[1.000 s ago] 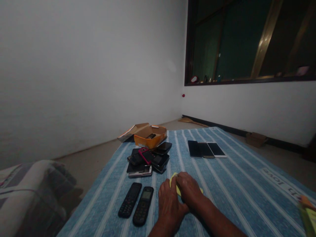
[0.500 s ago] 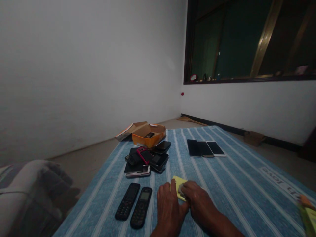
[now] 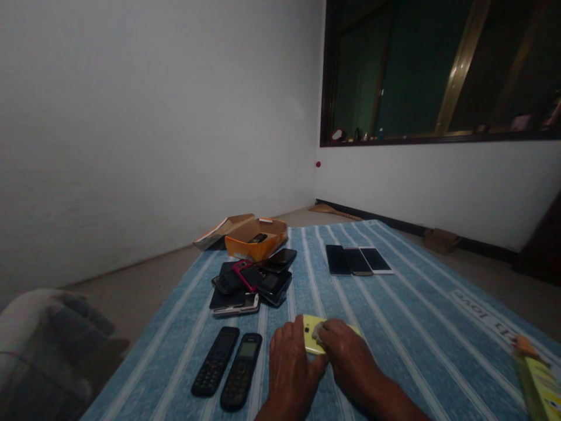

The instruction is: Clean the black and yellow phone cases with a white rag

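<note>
My left hand (image 3: 287, 368) rests on the blue striped cloth (image 3: 416, 327) and grips the left edge of a small yellow phone (image 3: 312, 339). Pressed on top of that phone, my right hand (image 3: 348, 359) has its fingers pinched on a small pale thing that I cannot make out. Two black keypad phones (image 3: 228, 369) lie side by side just left of my left hand.
A pile of several phones (image 3: 252, 282) sits beyond the keypad phones, with an orange box (image 3: 256, 238) behind it. Three smartphones (image 3: 357, 260) lie in a row at the far middle. A yellow packet (image 3: 539, 380) lies at the right edge. A bundle of fabric (image 3: 39, 345) is at the left.
Both hands stayed on the yellow phone; my right hand slid back toward me, uncovering more of it. The camera turned slightly, shifting everything left.
</note>
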Motion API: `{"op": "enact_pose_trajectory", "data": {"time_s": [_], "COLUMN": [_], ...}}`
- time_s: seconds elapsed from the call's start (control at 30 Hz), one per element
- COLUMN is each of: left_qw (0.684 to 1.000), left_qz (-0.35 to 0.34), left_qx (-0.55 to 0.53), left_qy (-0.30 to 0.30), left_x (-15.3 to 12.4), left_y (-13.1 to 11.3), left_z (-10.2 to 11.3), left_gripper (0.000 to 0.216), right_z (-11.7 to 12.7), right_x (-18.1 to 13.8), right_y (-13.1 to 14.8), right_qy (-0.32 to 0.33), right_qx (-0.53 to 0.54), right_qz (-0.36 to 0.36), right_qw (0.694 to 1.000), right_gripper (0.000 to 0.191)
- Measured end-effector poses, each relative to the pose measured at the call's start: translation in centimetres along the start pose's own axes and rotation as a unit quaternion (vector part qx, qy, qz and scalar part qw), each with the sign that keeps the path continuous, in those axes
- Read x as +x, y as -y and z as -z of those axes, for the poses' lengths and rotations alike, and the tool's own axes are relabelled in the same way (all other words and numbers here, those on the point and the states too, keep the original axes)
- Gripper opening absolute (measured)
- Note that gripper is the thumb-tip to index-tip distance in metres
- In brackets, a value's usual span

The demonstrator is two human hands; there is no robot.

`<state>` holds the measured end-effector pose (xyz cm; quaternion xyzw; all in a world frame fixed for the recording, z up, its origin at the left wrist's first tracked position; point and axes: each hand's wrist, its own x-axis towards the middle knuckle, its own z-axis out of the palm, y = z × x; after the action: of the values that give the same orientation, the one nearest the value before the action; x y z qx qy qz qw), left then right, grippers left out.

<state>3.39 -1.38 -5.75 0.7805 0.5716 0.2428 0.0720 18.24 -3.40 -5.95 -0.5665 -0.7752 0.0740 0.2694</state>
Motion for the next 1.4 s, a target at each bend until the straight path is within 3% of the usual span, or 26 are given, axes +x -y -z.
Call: {"op": "enact_pose_trajectory", "data": {"time_s": [0.13,0.33,0.6,0.87,1.13,1.4], "left_qw": [0.996,0.987,0.982,0.975,0.964,0.953], "left_qz": [-0.066,-0.122,-0.129,-0.118,-0.090,-0.103], "left_qx": [-0.067,-0.102,-0.115,-0.166,-0.219,-0.255], "left_qy": [-0.009,0.035,0.070,0.091,0.118,0.127], "left_x": [1.0,1.8,2.6,2.9,2.6,2.4], "left_y": [1.7,3.6,3.7,2.3,2.7,3.7], "left_z": [-0.9,-1.6,-1.0,1.3,1.8,1.3], "left_gripper": [0.068,0.077,0.066,0.051,0.055,0.064], "right_z": [-0.2,0.3,-0.5,0.4,-0.6,-0.6], "right_x": [0.0,0.3,-0.2,0.1,-0.4,-0.3], "right_y": [0.5,-0.8,0.0,-1.4,-0.2,-0.4], "right_qy": [-0.008,-0.019,-0.028,-0.022,-0.023,-0.038], "right_qx": [-0.001,-0.055,-0.001,-0.053,-0.003,-0.005], "right_qz": [0.025,-0.046,0.052,-0.044,0.058,0.050], "right_qw": [1.000,0.997,0.998,0.997,0.998,0.998], "right_gripper": [0.024,0.028,0.024,0.030,0.027,0.030]}}
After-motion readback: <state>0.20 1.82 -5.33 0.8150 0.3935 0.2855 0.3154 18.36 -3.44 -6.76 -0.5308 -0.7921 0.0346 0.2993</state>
